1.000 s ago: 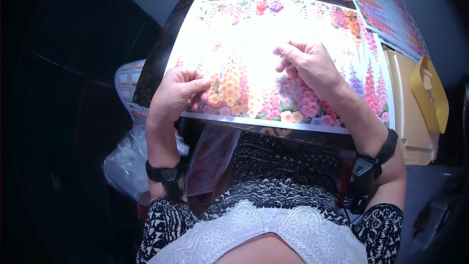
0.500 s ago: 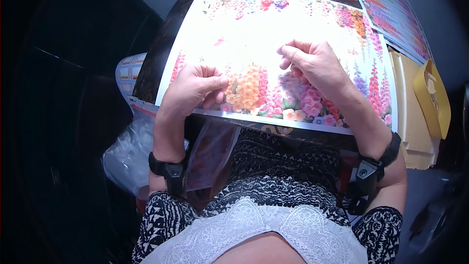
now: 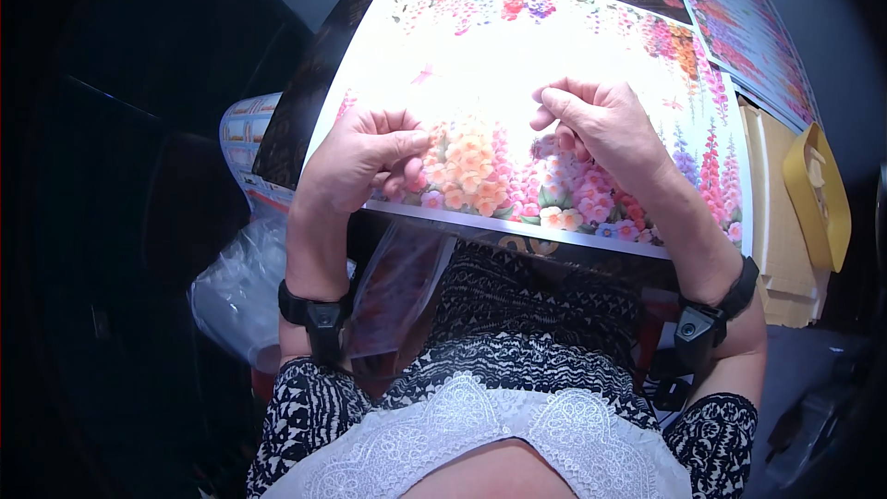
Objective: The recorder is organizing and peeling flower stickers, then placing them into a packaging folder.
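Note:
A large white-bordered sheet printed with colourful flowers (image 3: 471, 171) lies on the dark-patterned table, its middle washed out by bright light. Over its lower left part is my left hand (image 3: 365, 159), thumb pressed against the curled fingers. My right hand (image 3: 601, 125) hovers above the right of the middle, with thumb and index finger pinched together. Anything between the fingertips of either hand is too small or too glared to make out. The two hands are apart, with orange and pink blossoms showing between them.
More flower prints (image 3: 739, 32) lie at the back right, beside a brown cardboard stack (image 3: 781, 222). On the cardboard rests a yellow tray (image 3: 841, 194). At the left are a curled printed sheet (image 3: 242, 143) and a clear plastic bag (image 3: 242, 291).
The view has shifted slightly. Both hands keep their pinched shape and stay over nearly the same parts of the flower sheet; the left one is turned a little.

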`<action>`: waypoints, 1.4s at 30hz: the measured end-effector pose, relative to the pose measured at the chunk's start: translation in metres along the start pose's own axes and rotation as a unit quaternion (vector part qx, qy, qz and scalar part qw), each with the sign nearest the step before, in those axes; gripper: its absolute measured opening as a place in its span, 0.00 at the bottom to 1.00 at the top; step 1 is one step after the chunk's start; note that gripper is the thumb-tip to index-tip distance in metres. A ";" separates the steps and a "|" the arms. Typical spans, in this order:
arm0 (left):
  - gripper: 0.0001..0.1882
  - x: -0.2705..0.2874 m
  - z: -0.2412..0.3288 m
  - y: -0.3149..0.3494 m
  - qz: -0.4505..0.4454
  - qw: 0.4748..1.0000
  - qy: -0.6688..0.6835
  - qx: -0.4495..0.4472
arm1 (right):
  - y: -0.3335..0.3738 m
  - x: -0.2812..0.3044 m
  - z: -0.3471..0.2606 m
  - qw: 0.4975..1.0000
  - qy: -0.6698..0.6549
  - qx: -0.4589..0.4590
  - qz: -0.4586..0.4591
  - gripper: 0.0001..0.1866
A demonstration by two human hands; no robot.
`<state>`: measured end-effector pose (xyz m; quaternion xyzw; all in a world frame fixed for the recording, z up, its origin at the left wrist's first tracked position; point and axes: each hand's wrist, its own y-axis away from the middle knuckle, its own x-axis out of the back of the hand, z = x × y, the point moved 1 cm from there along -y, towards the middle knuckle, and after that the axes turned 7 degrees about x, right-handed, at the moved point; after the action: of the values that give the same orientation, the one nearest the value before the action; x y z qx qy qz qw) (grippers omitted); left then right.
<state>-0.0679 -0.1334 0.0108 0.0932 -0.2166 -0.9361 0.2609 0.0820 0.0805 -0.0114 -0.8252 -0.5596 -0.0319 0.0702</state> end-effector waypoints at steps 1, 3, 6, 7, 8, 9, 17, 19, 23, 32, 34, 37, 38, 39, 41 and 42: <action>0.06 -0.002 0.002 -0.001 -0.009 1.000 0.001 -0.002 | 0.001 -0.001 0.000 1.000 -0.015 -0.003 0.002 0.13; 0.06 -0.006 0.004 -0.002 -0.017 1.000 0.003 -0.004 | 0.002 -0.002 -0.003 1.000 -0.029 -0.006 0.003 0.14; 0.06 -0.010 0.004 -0.003 -0.024 1.000 -0.015 -0.007 | 0.003 -0.002 -0.007 0.998 -0.048 -0.031 -0.014 0.15; 0.06 -0.010 0.004 -0.003 -0.029 0.999 -0.022 -0.008 | 0.003 -0.001 -0.005 0.999 -0.039 -0.024 -0.021 0.15; 0.06 -0.010 0.004 -0.003 -0.034 0.999 -0.028 -0.009 | 0.003 0.000 -0.005 0.999 -0.029 -0.017 -0.028 0.15; 0.06 -0.010 0.002 -0.003 -0.034 0.999 -0.028 -0.010 | 0.003 -0.001 -0.004 0.999 -0.029 -0.017 -0.029 0.15; 0.06 -0.009 -0.007 -0.002 -0.025 0.999 -0.030 0.001 | 0.005 -0.003 -0.003 0.999 -0.022 -0.017 -0.028 0.14; 0.05 -0.010 -0.007 -0.002 -0.026 0.999 -0.029 0.003 | 0.005 -0.004 -0.003 0.999 -0.019 -0.016 -0.031 0.14; 0.05 -0.013 -0.006 -0.001 -0.020 0.999 -0.028 0.003 | 0.004 -0.005 -0.005 0.999 -0.004 -0.022 -0.041 0.10; 0.07 -0.017 -0.003 0.001 -0.003 0.998 -0.066 -0.013 | 0.005 -0.005 -0.005 0.998 -0.040 -0.033 -0.032 0.08; 0.08 -0.014 -0.003 0.002 0.001 0.997 -0.071 -0.010 | 0.005 -0.006 -0.006 0.998 -0.041 -0.033 -0.025 0.08; 0.08 -0.005 -0.004 0.001 0.029 0.995 -0.092 -0.016 | 0.005 -0.005 -0.005 0.998 -0.044 -0.036 -0.011 0.08; 0.09 -0.003 -0.005 0.000 0.053 0.992 -0.109 -0.026 | 0.005 -0.004 -0.005 0.998 -0.045 -0.039 -0.004 0.08; 0.09 -0.001 -0.007 0.001 0.055 0.992 -0.107 -0.026 | 0.005 -0.005 -0.005 0.998 -0.044 -0.038 -0.006 0.08; 0.09 0.002 -0.009 0.002 0.092 0.987 -0.127 -0.045 | 0.004 -0.005 -0.005 0.998 -0.035 -0.048 -0.012 0.08; 0.09 0.004 -0.010 0.002 0.092 0.987 -0.124 -0.046 | 0.004 -0.006 -0.006 0.998 -0.033 -0.049 -0.013 0.08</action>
<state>-0.0678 -0.1407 0.0023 -0.0565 -0.2117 -0.9213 0.3212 0.0833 0.0728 -0.0070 -0.8206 -0.5704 -0.0330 0.0113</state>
